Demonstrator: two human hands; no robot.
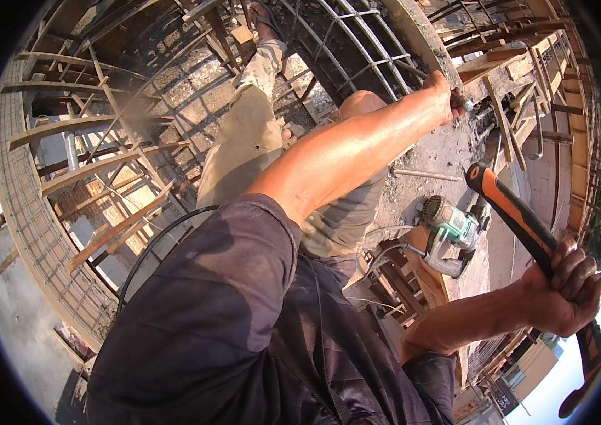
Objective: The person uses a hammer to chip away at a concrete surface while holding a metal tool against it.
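My left arm reaches across to the upper right, where my left hand (440, 98) is closed around what looks like a steel chisel (468, 105). Only its round end shows past the fingers; the rest is hidden by the hand. It is held at a rough, chipped concrete ledge (449, 152). Out at the right, my right hand (568, 289) grips a hammer (516, 212) with an orange and black handle. The handle's butt points up and left, and its dark far end lies low at the picture's rim. The hammer is apart from the chisel.
A green and grey power tool (453, 230) with a cable rests on the ledge, near a thin metal rod (428, 174). Rebar (364, 42) runs beyond my knee. Timber struts (95, 152) and an open drop lie left. My foot (265, 21) is at the top.
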